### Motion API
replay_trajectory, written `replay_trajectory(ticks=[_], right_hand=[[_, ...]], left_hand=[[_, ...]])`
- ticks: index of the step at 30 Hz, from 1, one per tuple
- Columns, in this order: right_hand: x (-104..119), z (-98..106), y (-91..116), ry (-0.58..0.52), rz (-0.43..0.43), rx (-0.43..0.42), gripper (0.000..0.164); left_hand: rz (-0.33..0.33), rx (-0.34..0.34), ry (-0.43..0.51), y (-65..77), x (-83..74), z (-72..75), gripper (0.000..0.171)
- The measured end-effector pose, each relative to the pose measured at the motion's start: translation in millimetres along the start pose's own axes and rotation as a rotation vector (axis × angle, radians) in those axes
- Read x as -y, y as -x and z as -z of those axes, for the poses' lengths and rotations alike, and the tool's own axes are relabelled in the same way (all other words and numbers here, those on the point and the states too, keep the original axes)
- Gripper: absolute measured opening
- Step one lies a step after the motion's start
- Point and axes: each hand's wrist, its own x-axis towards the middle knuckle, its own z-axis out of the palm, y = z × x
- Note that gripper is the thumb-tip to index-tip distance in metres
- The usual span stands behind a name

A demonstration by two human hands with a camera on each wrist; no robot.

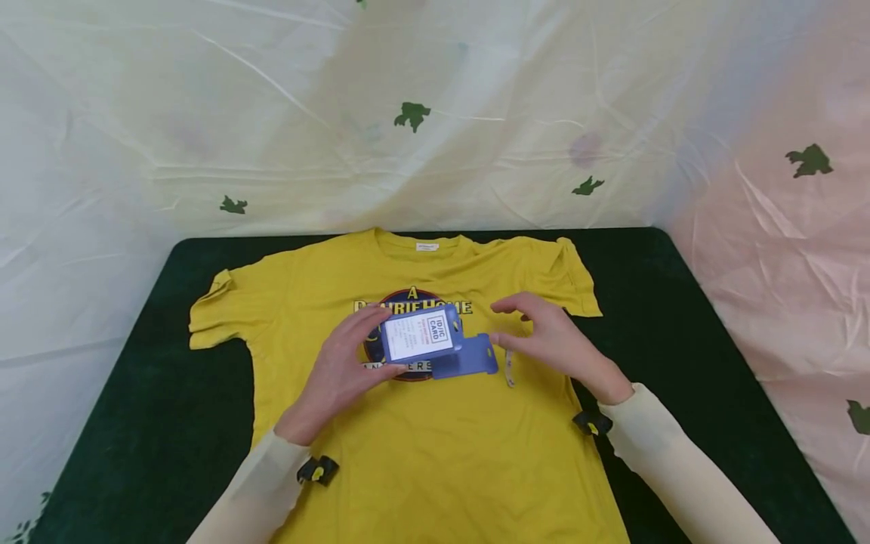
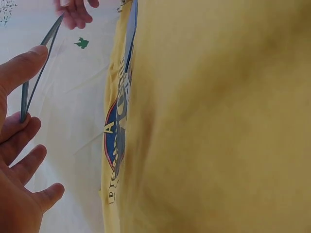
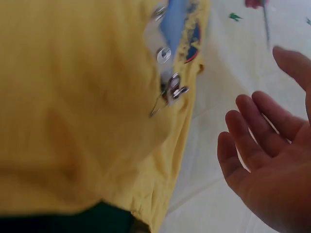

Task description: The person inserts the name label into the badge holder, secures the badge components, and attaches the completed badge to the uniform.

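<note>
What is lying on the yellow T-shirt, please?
A blue plastic piece and a clip strap lie there; whatever the ID card holder covers from above is hidden.

Taking the card (image 1: 416, 337) as our dial centre, we find free passage at 6 o'clock, over the shirt (image 1: 435, 461), between left sleeve (image 1: 251, 491) and right sleeve (image 1: 680, 461). Room also runs to 12, where the backdrop (image 1: 476, 166) forms a wall. The left hand (image 1: 336, 378) obstructs 8 to 9. At 3, we note a narrow gap before the right hand (image 1: 560, 344). Room exists beneath the raised card; at 4, the holder (image 1: 470, 359) and clip (image 3: 173, 87) encroach.
</note>
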Motion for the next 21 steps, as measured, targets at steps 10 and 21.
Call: replay_trajectory(ticks=[10,21], right_hand=[[-9,-12,-17,0.331,0.141,0.207,0.066],[-17,-22,-18,0.455,0.190,0.286,0.073]], left_hand=[[0.004,-0.005,0.011,1.8,3.4,3.7,0.080],[-0.022,0.006,0.015,-0.4,8.0,3.7,0.081]])
